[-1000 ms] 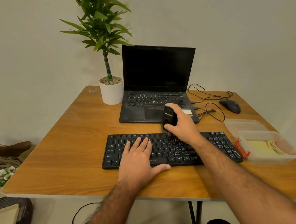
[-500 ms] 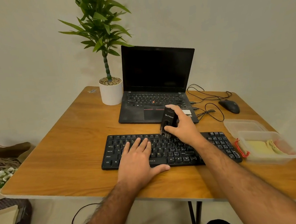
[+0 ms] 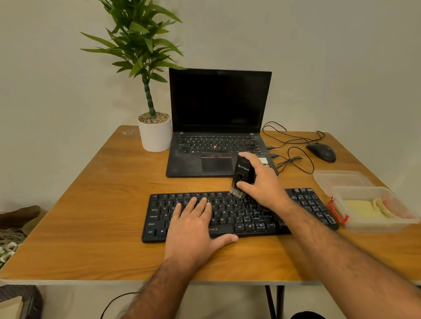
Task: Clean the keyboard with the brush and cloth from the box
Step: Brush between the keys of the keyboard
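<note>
Head view: brushing is under way, and the cloth step is judged not yet begun.

The brush [image 3: 242, 175] is clamped in the right hand [image 3: 263, 182], bristles down on the upper key rows near the middle of the keyboard [image 3: 308, 202]. The keyboard is pinned by the left hand [image 3: 193, 222], laid flat with fingers spread, gripping nothing. The yellow cloth [image 3: 363, 209] is seen lying in the box [image 3: 380, 225] at the keyboard's right end, untouched.
</note>
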